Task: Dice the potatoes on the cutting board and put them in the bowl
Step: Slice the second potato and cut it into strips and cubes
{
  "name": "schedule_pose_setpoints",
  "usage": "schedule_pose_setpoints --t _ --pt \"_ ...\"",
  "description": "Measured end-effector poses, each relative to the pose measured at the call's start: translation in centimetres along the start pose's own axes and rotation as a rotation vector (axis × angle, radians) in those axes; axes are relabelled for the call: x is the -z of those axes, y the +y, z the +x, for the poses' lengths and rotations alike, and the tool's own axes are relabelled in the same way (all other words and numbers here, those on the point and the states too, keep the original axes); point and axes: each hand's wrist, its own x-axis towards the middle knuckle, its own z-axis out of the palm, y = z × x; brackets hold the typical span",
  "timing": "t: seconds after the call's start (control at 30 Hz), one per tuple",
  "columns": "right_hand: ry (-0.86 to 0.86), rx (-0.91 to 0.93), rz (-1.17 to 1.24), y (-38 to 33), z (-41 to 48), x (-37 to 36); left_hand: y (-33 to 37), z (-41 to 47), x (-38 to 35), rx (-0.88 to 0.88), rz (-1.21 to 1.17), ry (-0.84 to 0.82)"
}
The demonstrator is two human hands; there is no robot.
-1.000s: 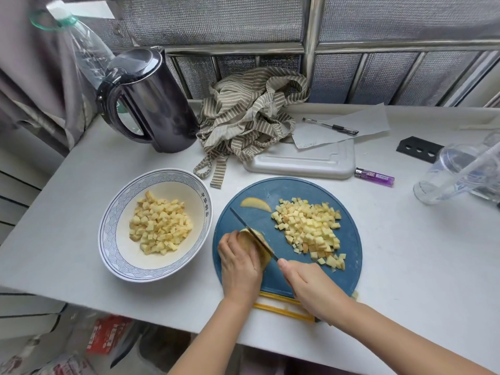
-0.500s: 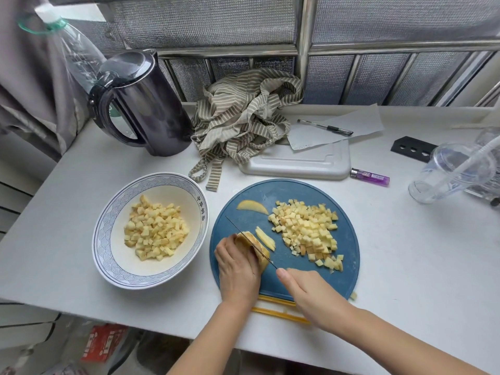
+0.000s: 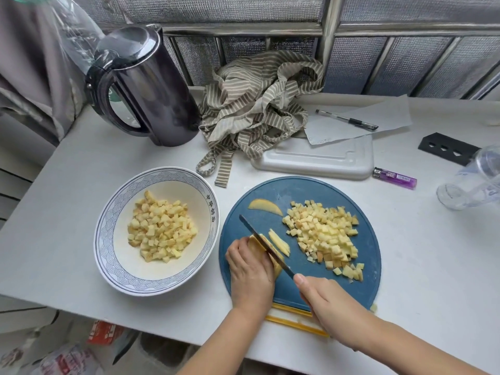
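Potato piece [image 3: 255, 246] steadied under curled left hand [image 3: 250, 269]; right hand [image 3: 322, 296] grips knife [image 3: 259, 238].

White tabletop [image 3: 422, 253] lies open to the right of the round blue cutting board [image 3: 297, 189]. Behind the board, a crumpled striped cloth [image 3: 257, 109], a white rectangular plastic tray [image 3: 319, 159] and a purple lighter [image 3: 395, 177] block the way.
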Motion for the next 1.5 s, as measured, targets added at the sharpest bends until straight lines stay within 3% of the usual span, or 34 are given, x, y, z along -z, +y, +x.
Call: schedule_pose_setpoints --t 0.5,0.63,0.77,0.93,1.37,1.5 --pt "0.024 -0.014 -0.055 -0.3 3.3 -0.9 -0.3 0.0 -0.5 -0.015 0.077 -0.009" --pt "0.017 -0.044 0.042 -0.4 3.1 -0.9 -0.1 0.0 0.1 -0.018 0.014 -0.012" --pt "-0.047 -0.128 0.288 -0.3 2.8 -0.1 0.0 0.1 0.7 -0.032 -0.060 -0.009" --pt "0.003 -0.072 0.353 -0.7 1.1 0.1 0.2 0.1 1.1 0.018 -0.205 0.018" --pt "0.108 0.032 0.036 -0.8 -1.0 -1.0 0.1 0.4 0.6 0.042 -0.155 0.111" --pt "0.055 -0.026 0.167 -1.1 -0.9 -1.1 0.2 0.4 0.5 0.046 -0.127 0.098"
